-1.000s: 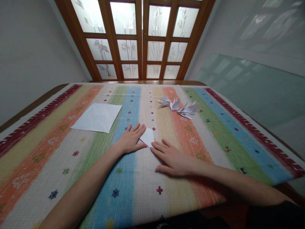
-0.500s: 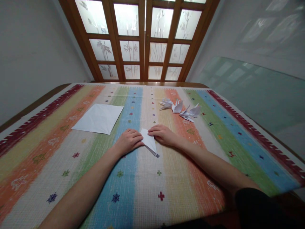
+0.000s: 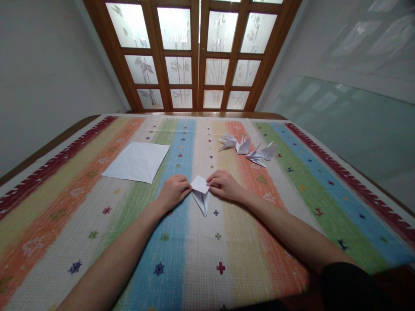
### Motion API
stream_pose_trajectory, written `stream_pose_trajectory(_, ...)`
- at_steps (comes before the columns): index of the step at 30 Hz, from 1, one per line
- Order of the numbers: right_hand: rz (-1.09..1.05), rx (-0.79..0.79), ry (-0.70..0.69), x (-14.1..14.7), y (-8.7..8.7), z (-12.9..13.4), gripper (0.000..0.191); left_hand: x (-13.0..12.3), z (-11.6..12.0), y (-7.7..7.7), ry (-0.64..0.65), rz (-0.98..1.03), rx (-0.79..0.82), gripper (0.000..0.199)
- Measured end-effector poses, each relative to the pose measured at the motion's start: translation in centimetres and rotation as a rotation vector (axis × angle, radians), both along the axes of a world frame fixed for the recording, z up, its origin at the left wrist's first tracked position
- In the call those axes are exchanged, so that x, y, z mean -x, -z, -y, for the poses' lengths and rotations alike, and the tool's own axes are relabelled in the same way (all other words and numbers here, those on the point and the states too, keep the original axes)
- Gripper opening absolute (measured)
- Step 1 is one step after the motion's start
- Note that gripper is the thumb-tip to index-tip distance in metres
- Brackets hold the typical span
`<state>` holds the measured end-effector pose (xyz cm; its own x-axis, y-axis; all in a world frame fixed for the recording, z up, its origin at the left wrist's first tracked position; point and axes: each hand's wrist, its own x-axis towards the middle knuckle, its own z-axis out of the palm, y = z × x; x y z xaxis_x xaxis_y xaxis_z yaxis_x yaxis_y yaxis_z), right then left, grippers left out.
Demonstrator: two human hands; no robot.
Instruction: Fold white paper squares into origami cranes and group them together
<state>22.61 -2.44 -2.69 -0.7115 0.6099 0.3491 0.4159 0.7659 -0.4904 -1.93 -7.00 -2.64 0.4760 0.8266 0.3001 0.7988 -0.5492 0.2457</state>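
A small folded white paper (image 3: 200,185) lies at the middle of the table, its upper part diamond-shaped and a split, narrow point directed toward me. My left hand (image 3: 175,189) pinches its left corner. On the opposite side, the fingers of my right hand (image 3: 224,185) are closed on the right corner. Farther off to the left rests a flat white sheet of paper (image 3: 136,162). Several folded white paper cranes (image 3: 261,153) sit close together beyond my right hand.
A striped, patterned tablecloth (image 3: 202,255) covers the table. Wooden doors with frosted panes (image 3: 177,70) stand behind the far edge. A glass panel (image 3: 350,125) leans by the wall at the right.
The folded paper has turned so its narrow point faces me more directly, and its split lower part shows. Both hands have shifted to grip its side corners. The view has moved slightly.
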Motion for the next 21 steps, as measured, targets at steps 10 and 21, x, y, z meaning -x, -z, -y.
stream_pose_trajectory(10, 0.004, 0.143, 0.233, 1.5, -0.1, -0.6, 0.02, -0.3, -0.6, -0.5, -0.129, 0.174, 0.154, 0.021)
stream_pose_trajectory(21, 0.054, 0.189, 0.421, 2.2, -0.4, 0.1, 0.019, -1.4, -0.7, -0.3, -0.232, 0.07, 0.119, 0.022)
